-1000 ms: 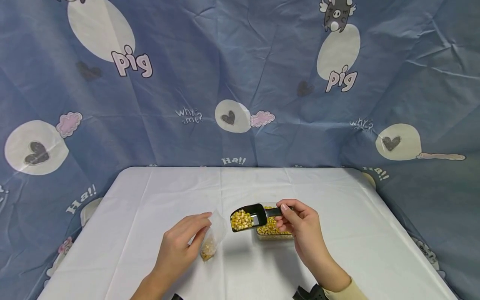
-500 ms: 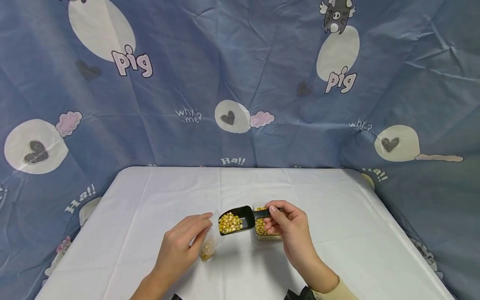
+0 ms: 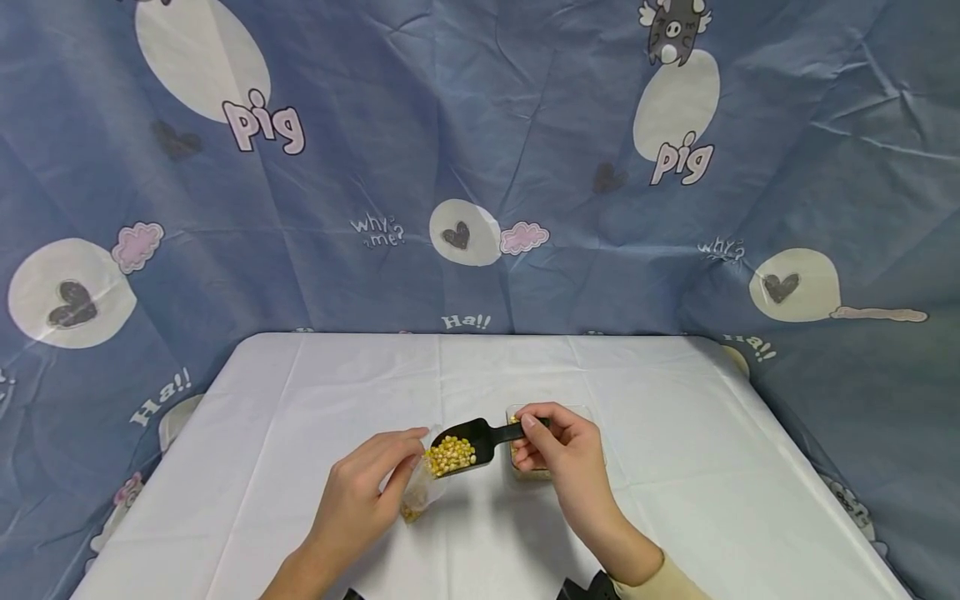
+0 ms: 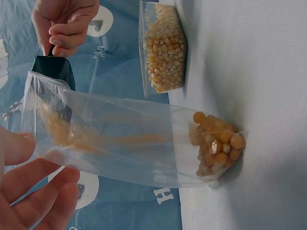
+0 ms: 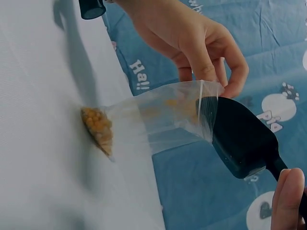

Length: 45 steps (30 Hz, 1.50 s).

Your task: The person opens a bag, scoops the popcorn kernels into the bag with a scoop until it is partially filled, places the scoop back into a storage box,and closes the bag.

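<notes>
My left hand (image 3: 367, 479) pinches the mouth of a clear plastic zip bag (image 4: 120, 167), which stands upright with its bottom on the table. Corn kernels (image 4: 218, 148) fill the bag's lower end. In my right hand (image 3: 573, 458) is the handle of a black scoop (image 5: 244, 136), loaded with yellow kernels (image 3: 452, 455). The scoop's front edge reaches inside the bag's mouth, tilted down. A blurred streak of kernels runs down inside the bag in the left wrist view. The left fingers partly cover the bag in the head view.
A clear rectangular container (image 4: 143, 57) of corn kernels stands on the table behind my right hand, which partly hides it in the head view. White cloth covers the table (image 3: 337, 375). A blue patterned curtain (image 3: 480, 167) hangs behind the table.
The scoop and my right hand have moved left and slightly down, bringing the scoop's front from beside the bag into its mouth. Kernels now run into the bag. My left hand stays in place.
</notes>
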{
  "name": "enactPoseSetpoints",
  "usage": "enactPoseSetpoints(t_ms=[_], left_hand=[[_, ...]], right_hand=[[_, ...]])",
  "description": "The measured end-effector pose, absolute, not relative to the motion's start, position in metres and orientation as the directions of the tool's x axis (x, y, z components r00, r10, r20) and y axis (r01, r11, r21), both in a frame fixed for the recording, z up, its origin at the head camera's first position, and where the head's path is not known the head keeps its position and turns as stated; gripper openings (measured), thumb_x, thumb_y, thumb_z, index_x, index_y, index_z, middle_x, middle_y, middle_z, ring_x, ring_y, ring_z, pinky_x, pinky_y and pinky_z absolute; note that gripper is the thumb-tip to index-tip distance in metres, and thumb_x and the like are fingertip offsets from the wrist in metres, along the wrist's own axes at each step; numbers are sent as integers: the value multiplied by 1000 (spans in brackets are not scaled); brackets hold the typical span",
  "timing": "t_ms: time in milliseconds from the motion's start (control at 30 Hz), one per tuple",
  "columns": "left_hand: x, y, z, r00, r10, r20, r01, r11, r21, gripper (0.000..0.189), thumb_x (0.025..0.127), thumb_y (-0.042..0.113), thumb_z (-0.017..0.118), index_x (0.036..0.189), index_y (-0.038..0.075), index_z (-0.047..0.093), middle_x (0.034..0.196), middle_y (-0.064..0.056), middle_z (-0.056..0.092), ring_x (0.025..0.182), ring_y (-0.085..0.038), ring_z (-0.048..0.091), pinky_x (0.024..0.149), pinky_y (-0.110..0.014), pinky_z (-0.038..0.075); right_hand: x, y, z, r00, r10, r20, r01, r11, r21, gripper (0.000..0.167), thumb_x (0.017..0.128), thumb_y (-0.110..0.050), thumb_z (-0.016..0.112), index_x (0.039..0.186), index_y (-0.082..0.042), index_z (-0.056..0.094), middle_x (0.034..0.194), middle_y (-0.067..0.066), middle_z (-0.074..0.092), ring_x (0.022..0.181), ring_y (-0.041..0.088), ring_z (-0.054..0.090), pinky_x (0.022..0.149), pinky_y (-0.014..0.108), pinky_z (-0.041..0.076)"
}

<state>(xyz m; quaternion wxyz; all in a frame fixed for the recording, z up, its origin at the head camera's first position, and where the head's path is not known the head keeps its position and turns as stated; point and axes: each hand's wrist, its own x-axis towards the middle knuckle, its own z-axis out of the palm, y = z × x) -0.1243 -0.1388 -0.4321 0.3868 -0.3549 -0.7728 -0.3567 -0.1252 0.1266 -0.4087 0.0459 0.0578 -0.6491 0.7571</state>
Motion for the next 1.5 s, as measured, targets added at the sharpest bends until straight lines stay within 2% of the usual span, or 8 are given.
enactPoseSetpoints(t_ms=[300,567,800,900,1067,1300,1367,1500], left_hand=[[-124,-139,-433,-464,251,849,802,527,282,17,85,-3,69,94,11,72,110,-1,74,97,-20,71,82,-29,56],[-123,-137,-433,-470,244,848,794,535,287,17,84,-2,71,94,11,72,110,-3,74,97,-19,72,82,-28,56],[-120,-137,-432,-500,223,837,790,514,335,20,83,-4,74,98,10,74,110,-3,74,99,-20,72,86,-21,54],[-119,-136,-431,-509,215,834,792,496,356,23,82,-6,75,99,9,74,110,-3,74,98,-20,72,85,-18,54],[-118,-135,-430,-508,211,835,801,472,368,28,81,-7,76,100,12,74,110,-4,74,97,-20,72,85,-17,53],[-118,-135,-428,-520,203,830,800,456,390,31,80,-10,76,100,14,73,111,0,74,98,-21,72,85,-16,53],[-118,-135,-428,-527,199,826,796,456,398,31,81,-10,76,99,15,72,112,0,74,99,-21,72,84,-16,53],[-117,-137,-428,-539,198,818,788,462,408,30,82,-10,75,98,16,71,112,0,73,99,-20,72,79,-15,53]], right_hand=[[-123,122,-404,-978,-24,208,-204,-116,-972,23,96,-17,71,106,4,68,79,23,66,62,23,69,58,37,61],[-122,115,-399,-950,-75,304,-300,-63,-952,17,98,-18,69,104,-2,70,77,25,65,60,28,68,55,38,60],[-118,106,-393,-929,-54,367,-371,83,-925,5,97,-12,69,100,-11,73,72,7,68,59,27,67,54,38,60],[-112,102,-384,-912,-48,408,-411,141,-901,7,96,-5,68,98,-11,72,70,2,67,57,26,66,52,36,59],[-108,99,-372,-821,-78,566,-566,245,-787,14,93,6,68,96,-8,71,70,1,67,52,21,63,47,28,55],[-121,104,-386,-624,-157,766,-757,363,-542,17,91,6,70,99,-9,72,79,2,69,56,5,63,50,15,52],[-122,104,-388,-600,-164,783,-773,368,-516,17,91,6,70,99,-9,72,79,2,69,57,4,62,50,14,51],[-116,101,-380,-609,-149,779,-769,349,-535,19,88,11,69,97,-6,71,77,5,69,54,8,62,49,16,52]])
